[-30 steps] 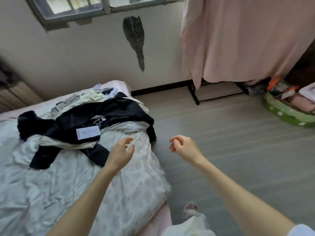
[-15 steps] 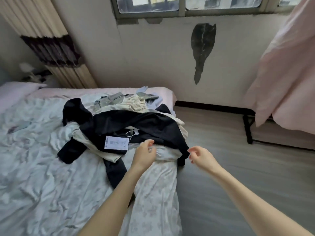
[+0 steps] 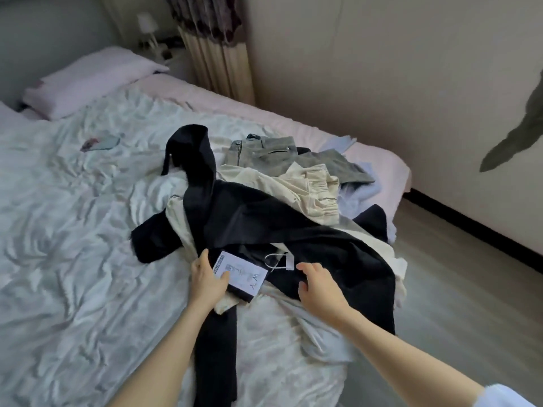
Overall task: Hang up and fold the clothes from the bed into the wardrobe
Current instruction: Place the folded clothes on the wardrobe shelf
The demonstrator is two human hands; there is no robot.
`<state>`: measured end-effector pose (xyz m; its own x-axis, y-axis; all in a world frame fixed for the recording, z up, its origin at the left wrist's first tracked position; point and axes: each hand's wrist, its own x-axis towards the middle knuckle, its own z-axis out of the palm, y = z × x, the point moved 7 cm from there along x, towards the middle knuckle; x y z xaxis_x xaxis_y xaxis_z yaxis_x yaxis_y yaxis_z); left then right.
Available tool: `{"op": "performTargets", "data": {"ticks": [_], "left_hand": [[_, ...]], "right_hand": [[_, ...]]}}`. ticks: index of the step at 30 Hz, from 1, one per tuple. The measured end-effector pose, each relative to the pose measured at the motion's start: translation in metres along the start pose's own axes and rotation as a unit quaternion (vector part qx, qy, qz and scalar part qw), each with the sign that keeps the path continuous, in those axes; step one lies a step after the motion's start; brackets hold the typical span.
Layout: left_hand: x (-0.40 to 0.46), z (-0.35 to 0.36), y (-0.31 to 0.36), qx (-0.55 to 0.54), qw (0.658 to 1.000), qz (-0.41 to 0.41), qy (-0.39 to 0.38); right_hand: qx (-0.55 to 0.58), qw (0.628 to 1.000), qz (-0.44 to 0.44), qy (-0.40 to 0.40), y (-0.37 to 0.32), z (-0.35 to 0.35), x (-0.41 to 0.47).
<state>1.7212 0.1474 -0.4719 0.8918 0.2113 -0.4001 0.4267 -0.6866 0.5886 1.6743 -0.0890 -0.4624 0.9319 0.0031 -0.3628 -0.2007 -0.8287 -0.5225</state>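
Both hands [image 3: 205, 282] reached black garment [image 3: 264, 227]

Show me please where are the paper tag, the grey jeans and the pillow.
paper tag [image 3: 240, 272], head view, middle of the white card.
grey jeans [image 3: 266, 148], head view, waistband area near the pocket.
pillow [image 3: 88, 80], head view, middle of its top face.
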Motion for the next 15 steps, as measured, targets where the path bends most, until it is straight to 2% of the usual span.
{"op": "performTargets", "data": {"ticks": [3,7,10,11,13,15], "left_hand": [[0.05,0.008,0.006,0.018,0.999,-0.03,0.002],[0.112,0.029,0.002,0.042,0.998,-0.052,-0.012],[0.121,0.021,0.013,0.04,0.996,-0.002,0.075],[0.133,0.018,0.006,0.05,0.994,-0.008,0.097],[0.131,0.015,0.024,0.037,0.995,0.028,0.088],[0.127,0.004,0.041,-0.02,0.996,0.047,0.066]], "right_hand": [[-0.09,0.995,-0.048,0.018,-0.002,-0.008,0.057],[-0.112,0.988,-0.105,-0.004,0.0,0.011,0.125],[-0.121,0.983,-0.138,0.012,-0.001,0.021,0.129],[-0.134,0.979,-0.15,-0.012,-0.004,0.038,0.147],[-0.154,0.973,-0.168,-0.031,-0.007,0.041,0.149],[-0.163,0.962,-0.213,-0.045,-0.024,0.043,0.158]]}}
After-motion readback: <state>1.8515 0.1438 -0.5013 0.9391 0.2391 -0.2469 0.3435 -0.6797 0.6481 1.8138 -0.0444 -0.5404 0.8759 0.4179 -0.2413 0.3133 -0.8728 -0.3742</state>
